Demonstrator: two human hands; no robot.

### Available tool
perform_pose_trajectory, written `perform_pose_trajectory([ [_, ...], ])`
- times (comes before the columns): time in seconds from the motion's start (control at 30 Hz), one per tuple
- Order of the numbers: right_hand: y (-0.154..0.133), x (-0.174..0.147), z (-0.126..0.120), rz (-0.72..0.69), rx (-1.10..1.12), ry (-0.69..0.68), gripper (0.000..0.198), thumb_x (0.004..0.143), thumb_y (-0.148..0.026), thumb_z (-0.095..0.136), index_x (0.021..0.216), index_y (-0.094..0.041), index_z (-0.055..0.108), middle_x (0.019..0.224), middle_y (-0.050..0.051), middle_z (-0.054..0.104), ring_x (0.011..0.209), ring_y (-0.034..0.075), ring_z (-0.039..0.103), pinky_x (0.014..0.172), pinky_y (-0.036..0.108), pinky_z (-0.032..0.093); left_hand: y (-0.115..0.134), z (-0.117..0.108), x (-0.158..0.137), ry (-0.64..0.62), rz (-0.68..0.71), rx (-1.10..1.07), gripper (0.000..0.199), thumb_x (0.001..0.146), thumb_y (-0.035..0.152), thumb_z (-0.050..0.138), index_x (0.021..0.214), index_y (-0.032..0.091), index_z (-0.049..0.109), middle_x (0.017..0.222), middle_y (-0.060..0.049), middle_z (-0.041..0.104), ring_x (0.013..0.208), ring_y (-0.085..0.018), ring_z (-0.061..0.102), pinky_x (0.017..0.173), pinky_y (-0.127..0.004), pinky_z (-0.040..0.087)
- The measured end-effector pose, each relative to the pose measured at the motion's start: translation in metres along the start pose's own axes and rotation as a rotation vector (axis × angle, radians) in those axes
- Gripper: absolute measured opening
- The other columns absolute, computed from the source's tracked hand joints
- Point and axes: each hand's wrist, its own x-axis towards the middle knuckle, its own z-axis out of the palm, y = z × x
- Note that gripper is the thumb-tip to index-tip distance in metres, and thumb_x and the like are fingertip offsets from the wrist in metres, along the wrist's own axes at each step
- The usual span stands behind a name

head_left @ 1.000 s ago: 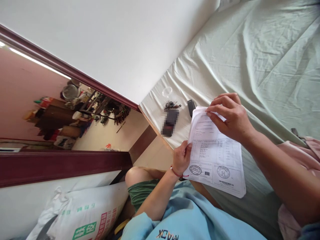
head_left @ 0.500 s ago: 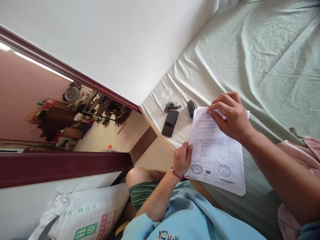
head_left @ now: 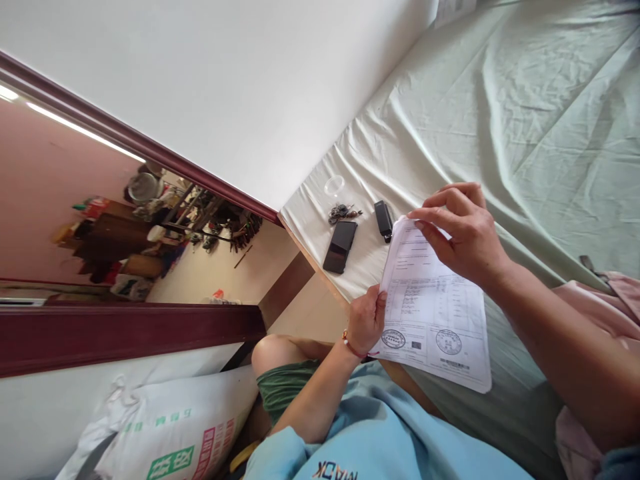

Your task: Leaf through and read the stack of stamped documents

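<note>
A stack of printed papers (head_left: pixel 430 320) with round and oval stamps near its lower edge is held over the edge of the bed. My left hand (head_left: pixel 367 313) grips the stack's left side, thumb on top and fingers underneath. At the top left corner, the thumb and forefinger of my right hand (head_left: pixel 460 230) pinch the paper. The right hand covers the upper right part of the sheet. Just beyond the stack's top left corner lies a small black device (head_left: pixel 383 220). A black phone (head_left: pixel 341 247) rests to the left of it.
A bunch of keys (head_left: pixel 343 213) and a clear round lid (head_left: pixel 335 185) lie on the pale green bedsheet (head_left: pixel 540 133). Pink cloth (head_left: pixel 595 307) is at the right. At lower left stands a white printed sack (head_left: pixel 175 420), below a doorway with a dark red frame (head_left: pixel 125 333).
My right hand's fingertips have shifted slightly left at the papers' top corner, and the corner looks more bunched. More of the small black device shows. My left hand stays nearly where it was.
</note>
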Motion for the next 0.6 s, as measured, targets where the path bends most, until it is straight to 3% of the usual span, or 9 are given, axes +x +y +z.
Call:
perform_pose_trajectory([
  [0.43,-0.0034,0.0020,-0.0001,-0.015,0.047,-0.005,0.021,0.101,-0.027,0.058,0.103,-0.032,0.078,0.098,0.007,0.071,0.108,0.030,0.059,0.094,0.054,0.048,-0.0007,0.0006,-0.0021,-0.009,-0.003,-0.001,0.043,0.113,0.042,0.029,0.103,0.019,0.064,0.069,-0.003,0.068,0.056,-0.016,0.062,0.055,-0.026,0.043],
  [0.6,-0.0025,0.0020,-0.0014,-0.025,0.063,-0.034,0.021,0.100,-0.026,0.058,0.109,-0.031,0.076,0.102,0.007,0.071,0.110,0.031,0.059,0.097,0.055,0.047,-0.0004,0.0004,-0.0016,0.005,0.032,-0.002,0.041,0.113,0.038,0.031,0.105,0.018,0.065,0.069,-0.003,0.069,0.056,-0.015,0.062,0.055,-0.026,0.044],
])
